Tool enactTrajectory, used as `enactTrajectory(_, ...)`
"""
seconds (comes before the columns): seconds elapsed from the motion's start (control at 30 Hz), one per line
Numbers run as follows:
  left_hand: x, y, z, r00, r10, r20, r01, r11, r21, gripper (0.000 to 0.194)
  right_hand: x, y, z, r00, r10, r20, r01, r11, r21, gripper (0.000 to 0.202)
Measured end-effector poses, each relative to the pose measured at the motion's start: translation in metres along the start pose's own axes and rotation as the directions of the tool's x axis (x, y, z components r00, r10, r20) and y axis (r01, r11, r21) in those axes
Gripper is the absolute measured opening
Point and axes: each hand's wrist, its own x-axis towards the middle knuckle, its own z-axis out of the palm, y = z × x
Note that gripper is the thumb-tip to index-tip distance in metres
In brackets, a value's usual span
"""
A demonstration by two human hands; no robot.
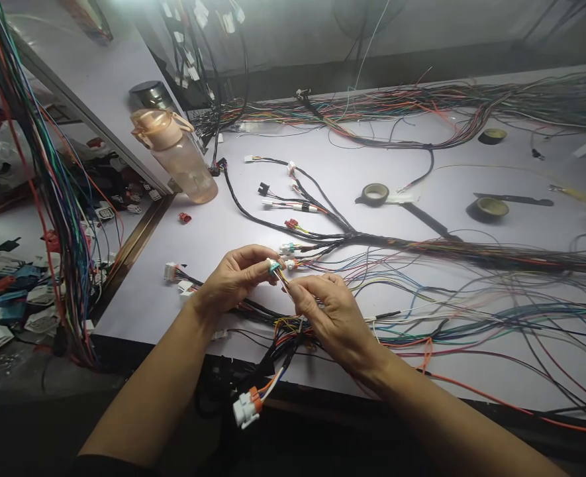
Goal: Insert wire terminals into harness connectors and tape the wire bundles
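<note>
Near the middle of the view, my left hand (236, 278) pinches a small white and teal connector (274, 266) between thumb and fingers. Several thin wires (283, 281) run from the connector into my right hand (331, 311), whose thumb and fingers are closed on them. Just above my hands, another white and teal connector (287, 249) lies at the end of a taped branch. A white and orange connector (247, 407) hangs over the table's front edge below my hands. The wires inside my right hand are partly hidden by its fingers.
A bottle (181, 156) stands at the back left. A taped harness (396, 242) runs off to the right, with tape rolls (375, 193) behind it. Loose connectors (39, 298) fill the left side, beside hanging wires (49, 172). A red connector (185, 217) lies near the bottle.
</note>
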Motion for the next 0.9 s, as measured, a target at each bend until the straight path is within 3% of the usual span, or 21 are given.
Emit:
enactTrajectory(0.07,0.0,-0.001,0.0,1.0,-0.007,-0.008,0.007,1.0,0.0,0.012,0.0,0.0,0.001,1.0,0.028,-0.01,-0.028,1.0,0.004,0.03)
enactTrajectory(0.23,0.0,-0.002,0.003,1.0,-0.012,0.005,0.012,1.0,-0.005,0.012,0.0,-0.002,-0.001,0.999,0.049,0.016,-0.05,0.995,0.083,0.044)
enactTrajectory(0.4,0.001,-0.003,0.006,1.0,-0.016,0.025,0.015,1.0,0.027,0.011,0.002,-0.004,0.0,0.998,0.057,0.002,-0.057,0.998,0.026,0.025)
enactTrajectory(0.63,0.001,-0.003,0.007,0.999,-0.034,-0.014,0.035,0.998,0.059,0.012,0.003,0.001,0.003,0.999,0.035,-0.004,-0.035,0.999,-0.002,0.027)
enactTrajectory(0.73,0.004,-0.005,0.007,0.992,0.041,-0.121,-0.029,0.995,0.1,0.019,0.002,0.003,0.005,1.0,0.019,-0.019,-0.019,1.0,-0.019,0.026)
enactTrajectory(0.83,0.012,-0.007,0.009,0.954,0.134,-0.269,-0.065,0.965,0.253,0.028,0.0,0.006,0.007,0.999,-0.023,-0.033,0.022,0.999,-0.033,0.024)
enactTrajectory(0.9,0.018,-0.007,0.011,0.954,0.15,-0.261,-0.029,0.908,0.418,0.037,-0.002,0.006,0.007,0.997,-0.065,-0.041,0.063,0.997,-0.049,0.022)
